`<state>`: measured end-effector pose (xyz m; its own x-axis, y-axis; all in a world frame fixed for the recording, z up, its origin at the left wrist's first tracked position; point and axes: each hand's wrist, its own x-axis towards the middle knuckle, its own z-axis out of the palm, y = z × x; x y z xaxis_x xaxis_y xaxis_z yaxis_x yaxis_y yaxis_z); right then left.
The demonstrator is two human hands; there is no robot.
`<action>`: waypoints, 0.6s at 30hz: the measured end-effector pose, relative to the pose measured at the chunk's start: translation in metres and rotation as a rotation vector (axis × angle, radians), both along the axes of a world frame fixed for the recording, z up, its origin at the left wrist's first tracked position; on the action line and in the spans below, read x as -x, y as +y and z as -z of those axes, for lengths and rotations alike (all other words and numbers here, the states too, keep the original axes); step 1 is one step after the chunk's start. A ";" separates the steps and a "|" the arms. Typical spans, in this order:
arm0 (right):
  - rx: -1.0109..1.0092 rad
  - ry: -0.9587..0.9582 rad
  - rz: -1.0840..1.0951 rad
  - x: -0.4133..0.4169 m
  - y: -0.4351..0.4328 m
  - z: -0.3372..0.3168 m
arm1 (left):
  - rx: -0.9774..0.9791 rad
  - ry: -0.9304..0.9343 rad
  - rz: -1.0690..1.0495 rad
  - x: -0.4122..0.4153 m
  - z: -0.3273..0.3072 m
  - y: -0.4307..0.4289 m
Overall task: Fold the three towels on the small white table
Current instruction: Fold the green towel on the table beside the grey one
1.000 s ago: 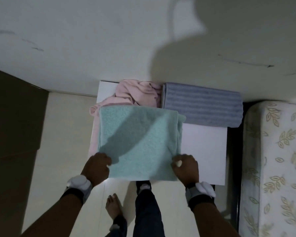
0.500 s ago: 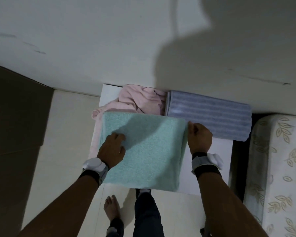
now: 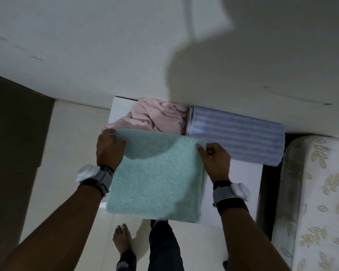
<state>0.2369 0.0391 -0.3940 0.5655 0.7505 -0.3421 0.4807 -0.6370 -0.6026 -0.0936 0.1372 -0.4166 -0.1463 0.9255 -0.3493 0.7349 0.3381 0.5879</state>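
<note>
Head view: at frame centre, the teal towel (image 3: pixel 157 178) lies on the small white table (image 3: pixel 243 182). My left hand (image 3: pixel 110 148) and right hand (image 3: pixel 213 159) each pinch a far corner. I should square both corners evenly, then press the fold flat.

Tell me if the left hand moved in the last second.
Yes. The left hand went from the near edge of the table to the pink towel.
</note>
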 end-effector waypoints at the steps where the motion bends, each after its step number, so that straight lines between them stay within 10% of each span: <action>1: 0.010 0.019 -0.034 0.001 0.004 0.002 | 0.022 0.001 -0.023 -0.001 0.001 0.004; 6: -0.221 -0.112 0.005 -0.001 0.001 0.000 | 0.111 -0.006 -0.099 -0.014 -0.003 0.014; 18: -0.058 0.173 0.492 0.000 -0.015 0.020 | 0.245 -0.003 -0.256 -0.001 -0.013 -0.022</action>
